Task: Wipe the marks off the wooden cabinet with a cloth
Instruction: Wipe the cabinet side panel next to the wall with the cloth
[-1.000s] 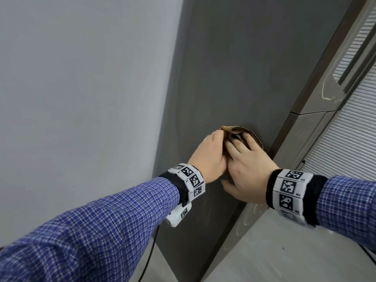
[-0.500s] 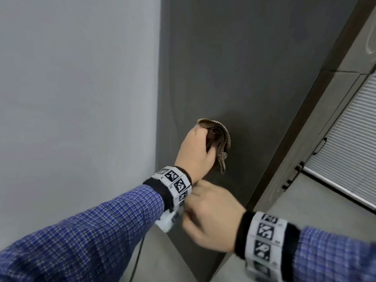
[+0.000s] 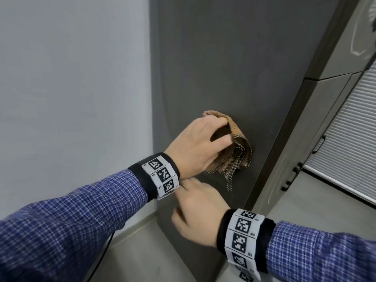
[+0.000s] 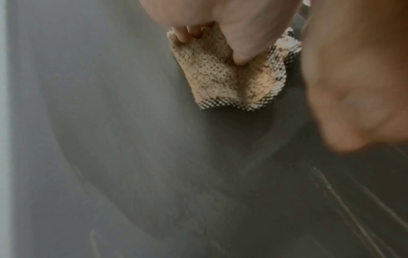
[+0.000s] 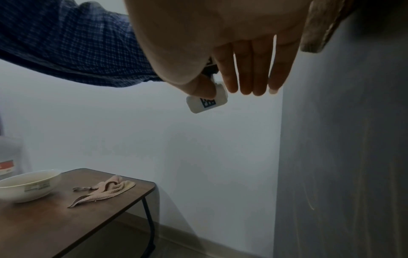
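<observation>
A brown woven cloth [image 3: 237, 153] is pressed against the dark wooden cabinet side [image 3: 234, 58]. My left hand [image 3: 201, 139] grips it, thumb and fingers curled round the bunched top [image 4: 220, 73] while the lower folds hang loose. My right hand [image 3: 199, 208] is below the left wrist, apart from the cloth, holding nothing. In the right wrist view its fingers [image 5: 253, 69] are straight and together, near the left wrist's white camera unit [image 5: 207, 103]. Faint pale streaks [image 4: 331, 192] mark the cabinet side lower down.
A grey wall [image 3: 71, 88] meets the cabinet on the left. The cabinet front [image 3: 333, 110] with a black handle [image 3: 289, 180] and white marks [image 3: 358, 43] is on the right. Behind, a low brown table [image 5: 66, 221] carries a white bowl [image 5: 28, 185] and a pink cloth [image 5: 103, 190].
My right hand has let go of the cloth and dropped below the left wrist. The left hand alone now holds the cloth against the cabinet.
</observation>
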{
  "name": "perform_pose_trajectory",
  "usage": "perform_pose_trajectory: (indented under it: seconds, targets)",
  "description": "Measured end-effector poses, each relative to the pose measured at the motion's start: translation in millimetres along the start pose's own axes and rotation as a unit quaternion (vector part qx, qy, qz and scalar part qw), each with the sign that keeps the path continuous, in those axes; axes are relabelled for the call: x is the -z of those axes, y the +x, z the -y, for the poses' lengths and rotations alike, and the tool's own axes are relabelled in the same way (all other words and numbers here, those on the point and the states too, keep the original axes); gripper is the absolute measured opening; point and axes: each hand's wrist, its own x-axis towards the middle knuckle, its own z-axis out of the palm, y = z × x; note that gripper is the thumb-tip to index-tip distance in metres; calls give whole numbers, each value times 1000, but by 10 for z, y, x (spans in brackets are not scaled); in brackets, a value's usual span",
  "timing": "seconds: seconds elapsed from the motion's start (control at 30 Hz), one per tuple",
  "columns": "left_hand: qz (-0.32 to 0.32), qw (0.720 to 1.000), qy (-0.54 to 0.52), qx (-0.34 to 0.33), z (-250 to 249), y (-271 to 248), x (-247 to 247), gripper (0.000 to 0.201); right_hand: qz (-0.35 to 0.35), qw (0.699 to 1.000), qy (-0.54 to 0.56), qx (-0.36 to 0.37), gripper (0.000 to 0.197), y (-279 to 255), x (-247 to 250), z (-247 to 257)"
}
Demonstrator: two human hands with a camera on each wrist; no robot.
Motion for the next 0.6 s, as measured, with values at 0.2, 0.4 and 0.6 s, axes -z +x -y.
perform_pose_trajectory:
  seconds: [0.2,0.4,0.6]
  targets:
    - [0,999,-3,-49,-131,92,79,32,19,999,-28,17,22,204,8,-43]
    - [12,995,27,-93,-381,320,31,56,139,982,-100,76,47,287,-117,-204]
    - [34,993,29,-112,-79,177,-65,50,133,969,-208,-15,47,180,137,-180]
